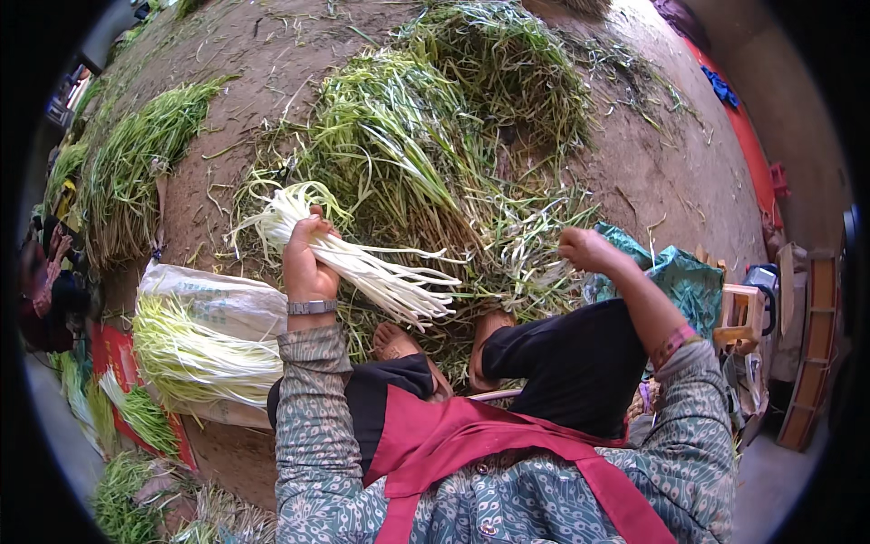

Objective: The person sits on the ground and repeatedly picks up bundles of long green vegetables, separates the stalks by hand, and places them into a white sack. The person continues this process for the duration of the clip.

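Note:
My left hand, with a metal-banded watch at its wrist, is closed around a bundle of pale blanched stalks, probably garlic chives. Their loose white ends point right, over my sandalled feet, and yellowish curled tips rise above the fist. Out to the right, my right hand has its fingers curled together; I see nothing plainly held in it. Stripped leaves litter the ground beside it. A heap of uncleaned green stalks lies in front of me, with brown root ends towards my feet.
Left of me, cleaned pale stalks lie on a white woven sack. Another green heap lies beyond it, near a person at the left rim. At right are a teal plastic sheet and a wooden stool.

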`<state>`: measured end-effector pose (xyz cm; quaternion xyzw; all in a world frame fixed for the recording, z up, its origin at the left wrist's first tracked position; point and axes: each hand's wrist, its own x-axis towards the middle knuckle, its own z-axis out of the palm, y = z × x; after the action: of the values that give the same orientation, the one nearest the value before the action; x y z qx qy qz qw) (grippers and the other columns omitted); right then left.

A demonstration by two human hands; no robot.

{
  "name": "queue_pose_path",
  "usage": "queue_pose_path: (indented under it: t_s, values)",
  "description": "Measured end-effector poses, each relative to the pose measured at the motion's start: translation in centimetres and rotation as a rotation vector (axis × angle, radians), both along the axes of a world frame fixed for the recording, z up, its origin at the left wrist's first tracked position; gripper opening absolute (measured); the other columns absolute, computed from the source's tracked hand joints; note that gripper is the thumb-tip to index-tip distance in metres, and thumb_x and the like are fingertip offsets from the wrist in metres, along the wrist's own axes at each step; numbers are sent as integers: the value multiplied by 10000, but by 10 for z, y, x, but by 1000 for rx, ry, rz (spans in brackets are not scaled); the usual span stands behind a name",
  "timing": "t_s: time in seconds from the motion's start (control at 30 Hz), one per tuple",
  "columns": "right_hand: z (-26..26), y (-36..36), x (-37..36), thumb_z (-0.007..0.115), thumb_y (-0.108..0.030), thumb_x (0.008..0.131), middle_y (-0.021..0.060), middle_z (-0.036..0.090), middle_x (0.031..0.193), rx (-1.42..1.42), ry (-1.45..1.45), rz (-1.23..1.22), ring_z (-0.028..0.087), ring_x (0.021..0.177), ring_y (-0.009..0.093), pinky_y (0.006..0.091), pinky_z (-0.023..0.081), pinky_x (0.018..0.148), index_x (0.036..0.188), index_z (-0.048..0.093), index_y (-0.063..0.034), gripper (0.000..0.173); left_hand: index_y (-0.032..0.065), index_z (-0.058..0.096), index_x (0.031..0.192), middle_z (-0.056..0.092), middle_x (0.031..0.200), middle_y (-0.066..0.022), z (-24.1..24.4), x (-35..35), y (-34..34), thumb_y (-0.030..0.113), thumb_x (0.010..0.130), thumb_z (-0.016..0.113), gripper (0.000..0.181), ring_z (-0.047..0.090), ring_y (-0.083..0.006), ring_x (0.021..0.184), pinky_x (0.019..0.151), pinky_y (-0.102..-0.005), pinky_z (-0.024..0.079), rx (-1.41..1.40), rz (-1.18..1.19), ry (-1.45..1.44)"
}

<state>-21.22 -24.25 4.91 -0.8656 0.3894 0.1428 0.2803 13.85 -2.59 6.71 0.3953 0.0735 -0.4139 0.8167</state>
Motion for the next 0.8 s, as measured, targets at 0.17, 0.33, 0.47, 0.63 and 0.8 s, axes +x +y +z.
queue_pose_path:
  t_s: [0.17, 0.33, 0.47, 0.63, 0.8]
  values:
    - [-38, -48, -6, 559, -210, 740, 87, 568, 834, -472, 404, 213, 554, 804, 227, 341, 447, 708, 1038, 537, -135, 308, 61, 522, 882, 517, 634, -1, -6, -17, -11, 86, 721, 646, 205, 493, -98, 535, 480, -237, 429, 57, -108, 42]
    - [-80, -38, 103, 465, -482, 790, 64, 586, 778, -163, 321, -27, 554, 681, 179, 326, 461, 623, 882, 573, -105, 403, 59, 522, 925, 570, 734, -14, -9, -22, -10, 62, 730, 626, 221, 490, -71, 546, 497, -221, 426, 122, -132, -2]
    - [-127, -3, 154, 593, -351, 744, 71, 592, 796, -84, -271, -300, 552, 711, 200, 332, 437, 651, 835, 567, -108, 261, 57, 497, 989, 600, 848, -38, -8, -20, -13, 46, 747, 589, 259, 492, -56, 560, 502, -213, 428, 146, -123, -26]
    - [-146, 9, 172, 620, -256, 707, 81, 583, 769, -145, -349, -355, 557, 743, 264, 370, 424, 645, 807, 561, -121, 178, 74, 466, 1034, 600, 857, -53, -21, -15, -11, 38, 743, 589, 318, 501, -64, 568, 513, -219, 429, 164, -148, -17]
    - [-109, 22, 168, 599, -229, 713, 65, 587, 735, -236, -480, -340, 566, 698, 223, 351, 438, 615, 773, 566, -97, 149, 50, 486, 1023, 599, 869, -44, -16, -22, -12, 53, 745, 597, 300, 500, -64, 573, 522, -214, 431, 189, -156, -32]
